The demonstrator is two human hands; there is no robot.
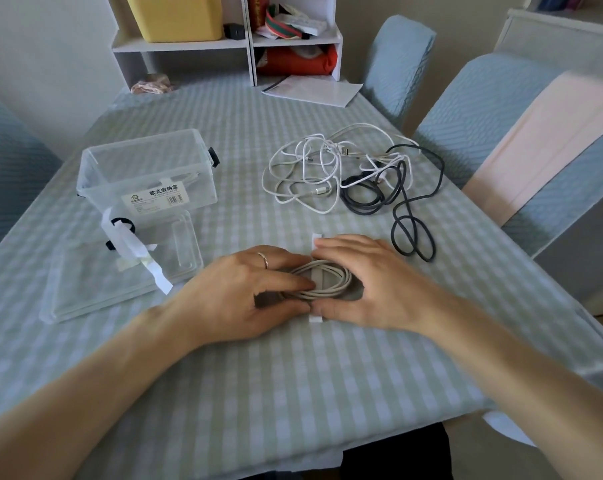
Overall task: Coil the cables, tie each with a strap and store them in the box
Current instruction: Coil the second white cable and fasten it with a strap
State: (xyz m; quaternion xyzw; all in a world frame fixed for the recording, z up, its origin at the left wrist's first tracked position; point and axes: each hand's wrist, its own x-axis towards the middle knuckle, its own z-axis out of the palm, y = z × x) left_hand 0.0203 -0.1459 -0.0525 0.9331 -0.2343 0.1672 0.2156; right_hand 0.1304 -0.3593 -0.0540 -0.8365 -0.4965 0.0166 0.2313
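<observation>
Nearest me, my left hand [258,292] and right hand [358,282] flank the coiled white cable [322,280] and press it flat with relaxed, mostly straight fingers, gripping nothing. Under the coil the flat white strap [316,318] runs away from me, one end poking out by my right thumb and the other past my right fingertips, so I judge the right hand nearer for folding it over. Beyond the left hand stands the clear plastic box [147,174]; beyond the right lie the tangled white and black cables [355,168].
</observation>
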